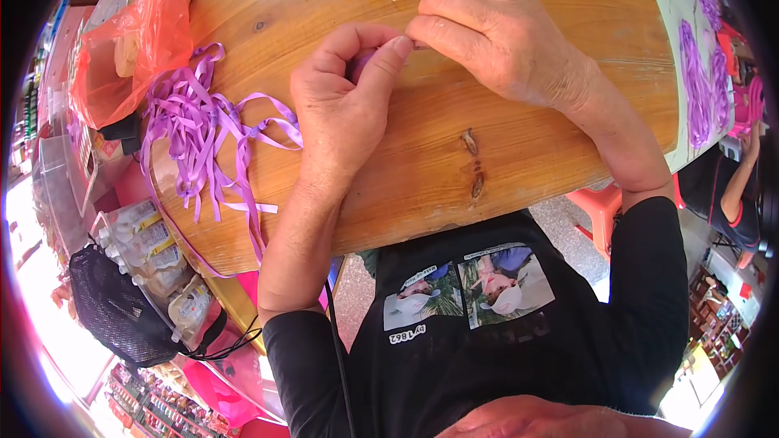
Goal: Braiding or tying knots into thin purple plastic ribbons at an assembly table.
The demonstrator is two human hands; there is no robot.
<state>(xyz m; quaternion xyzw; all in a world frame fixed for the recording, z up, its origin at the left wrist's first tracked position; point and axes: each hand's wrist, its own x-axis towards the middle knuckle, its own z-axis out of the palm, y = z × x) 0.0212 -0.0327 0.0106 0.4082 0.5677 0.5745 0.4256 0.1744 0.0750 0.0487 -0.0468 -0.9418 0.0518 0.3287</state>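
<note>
Knotty, glossy wood forms the table (pixel 422 195), with a heap of purple ribbon (pixel 188 134) loose on its left. The left hand (pixel 345 93) curls tightly round a purple piece (pixel 362 66), probably ribbon; the right hand (pixel 503 36) pinches beside its thumb tip, any catch hidden. Work seems partway: this piece is unfinished, the heap apparently waits, and straighter purple strands (pixel 695 85) lie grouped at far right, perhaps done.

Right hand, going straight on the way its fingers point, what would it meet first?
The right hand would probably meet the left hand first, around its thumb tip. The two look almost touching, but depth is unclear.
</note>
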